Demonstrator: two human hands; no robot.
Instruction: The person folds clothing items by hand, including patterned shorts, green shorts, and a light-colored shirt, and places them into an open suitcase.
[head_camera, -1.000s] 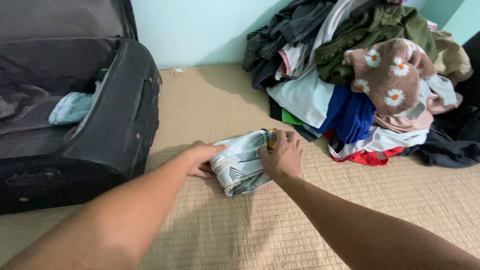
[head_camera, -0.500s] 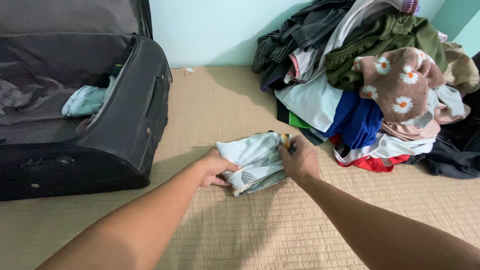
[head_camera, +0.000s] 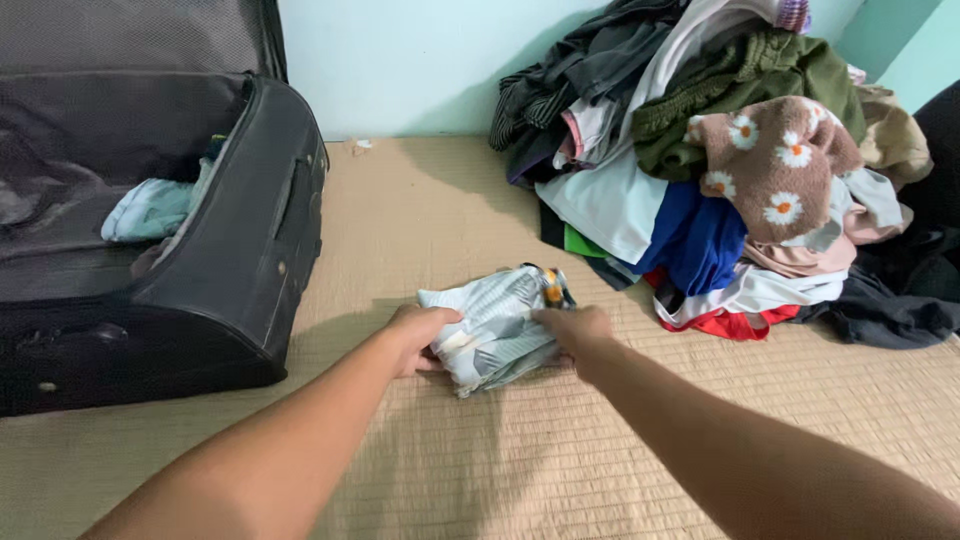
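The folded garment (head_camera: 495, 320) is pale grey-striped (orange at one corner), the suitcase (head_camera: 230, 250) black, the mat (head_camera: 430, 210) tan.

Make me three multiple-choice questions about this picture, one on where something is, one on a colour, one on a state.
1. Where is the folded cloth lying?
A. on the woven mat
B. inside the suitcase
C. on top of the clothes pile

2. What colour is the garment with daisies?
A. blue
B. brown
C. green

3. How is the suitcase?
A. zipped shut
B. open
C. standing upright and closed

Answers:
1 A: the cloth rests on the mat, between the left hand and the right hand.
2 B: white daisies sit on brown fabric in the clothes pile.
3 B: its lid is up and a pale garment shows inside.
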